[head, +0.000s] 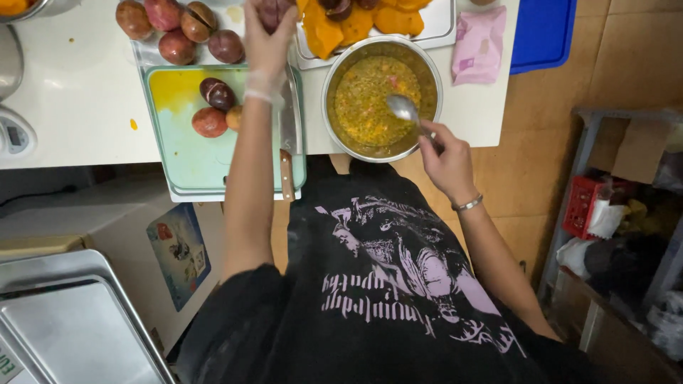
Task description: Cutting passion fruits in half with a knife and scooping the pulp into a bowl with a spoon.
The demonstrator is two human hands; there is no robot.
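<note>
Left hand (269, 39), in a thin clear glove, fingers clamped round a smooth dark-purple passion fruit (272, 10) above the pale green cutting board (186, 153). Right hand (447, 158) grips a shiny metal spoon (403, 108) over the round steel bowl (431, 71) of seedy yellow pulp.

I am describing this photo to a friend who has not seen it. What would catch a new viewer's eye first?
First, the steel bowl of yellow-orange seedy pulp at the counter edge, with the right hand holding a spoon over it. Next, the left hand in a clear glove grips a dark purple passion fruit above the pale green cutting board, where a knife lies.
</note>
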